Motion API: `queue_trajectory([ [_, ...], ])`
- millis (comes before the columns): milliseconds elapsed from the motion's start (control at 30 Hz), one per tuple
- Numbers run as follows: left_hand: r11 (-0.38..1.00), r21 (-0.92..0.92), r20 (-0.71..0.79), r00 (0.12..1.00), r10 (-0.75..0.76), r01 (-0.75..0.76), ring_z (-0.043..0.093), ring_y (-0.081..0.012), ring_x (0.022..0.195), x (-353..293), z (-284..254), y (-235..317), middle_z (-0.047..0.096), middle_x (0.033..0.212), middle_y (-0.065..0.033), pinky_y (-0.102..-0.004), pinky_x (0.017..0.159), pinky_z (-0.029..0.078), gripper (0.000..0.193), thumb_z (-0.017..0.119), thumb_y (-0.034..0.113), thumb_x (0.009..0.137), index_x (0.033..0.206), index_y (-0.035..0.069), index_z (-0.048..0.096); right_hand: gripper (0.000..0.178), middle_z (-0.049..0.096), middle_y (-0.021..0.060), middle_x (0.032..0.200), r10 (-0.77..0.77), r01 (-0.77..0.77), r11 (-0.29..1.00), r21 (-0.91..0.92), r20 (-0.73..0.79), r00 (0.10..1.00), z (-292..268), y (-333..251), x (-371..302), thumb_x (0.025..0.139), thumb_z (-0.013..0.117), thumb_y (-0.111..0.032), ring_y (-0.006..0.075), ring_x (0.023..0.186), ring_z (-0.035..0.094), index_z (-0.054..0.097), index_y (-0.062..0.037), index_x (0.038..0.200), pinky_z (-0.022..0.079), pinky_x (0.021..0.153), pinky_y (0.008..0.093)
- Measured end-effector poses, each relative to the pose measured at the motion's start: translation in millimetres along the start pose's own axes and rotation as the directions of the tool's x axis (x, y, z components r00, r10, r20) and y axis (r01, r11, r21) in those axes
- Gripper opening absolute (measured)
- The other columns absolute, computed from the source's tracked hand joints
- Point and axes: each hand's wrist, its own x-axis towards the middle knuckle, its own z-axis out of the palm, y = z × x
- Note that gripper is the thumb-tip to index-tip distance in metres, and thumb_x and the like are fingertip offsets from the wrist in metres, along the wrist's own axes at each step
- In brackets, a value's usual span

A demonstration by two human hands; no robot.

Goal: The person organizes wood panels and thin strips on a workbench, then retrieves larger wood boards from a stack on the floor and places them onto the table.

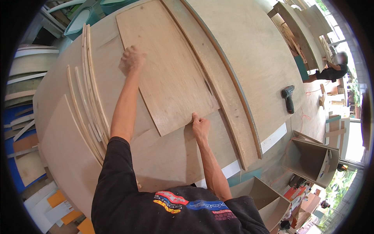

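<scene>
A rectangular plywood panel (167, 74) lies at a slant on the large wooden worktable (269, 50). My right hand (200, 126) pinches its near edge, thumb on top and the other fingers tucked below. Over the panel's left edge is my left hand (133, 59); its fingers look curled but motion smears them, and I cannot tell whether they touch the wood. Close along the panel's right side runs a long board (212, 74) with a raised, darker strip (230, 66) on its outer edge.
Several thin wooden strips (91, 82) lie left of the panel. A cordless drill (288, 99) rests on the table at right. Open wooden boxes (309, 158) stand beyond the near right edge. Another person (333, 70) is at the far right. Stacked boards (31, 74) fill the left side.
</scene>
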Motion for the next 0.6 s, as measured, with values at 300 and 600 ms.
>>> queue_trajectory([
  [300, 0.650, -0.100, 0.074, 0.645, 0.760, -0.754, 0.031, -0.0295, 0.145, -40.9, 20.5, 117.6, 0.026, 0.162, -0.0013, -0.0531, 0.119, 0.023, 0.057, 0.026, 0.040, 0.106, 0.153, 0.011, 0.032, 0.063, 0.037, 0.0004, 0.050, -0.016, 0.016, 0.999, -0.034, 0.001, 1.000, -2.3, -12.9, 0.4, 0.092, 0.064, -0.046, 0.0121, 0.048, 0.036, 0.047, -0.0004, 0.052, 0.030, 0.046, 0.0383],
  [600, 0.743, 0.120, 0.173, 0.751, 0.638, -0.659, 0.026, -0.0307, 0.147, -12.8, 9.6, 140.6, 0.026, 0.162, -0.0033, -0.0648, 0.114, 0.025, 0.060, 0.026, 0.041, 0.106, 0.155, 0.007, 0.026, 0.062, 0.038, 0.0015, 0.050, -0.060, 0.060, 0.998, 0.002, 0.020, 0.998, 23.2, -41.4, 27.7, 0.092, 0.065, -0.046, 0.0121, 0.049, 0.038, 0.049, 0.0005, 0.053, 0.032, 0.047, 0.0374],
])
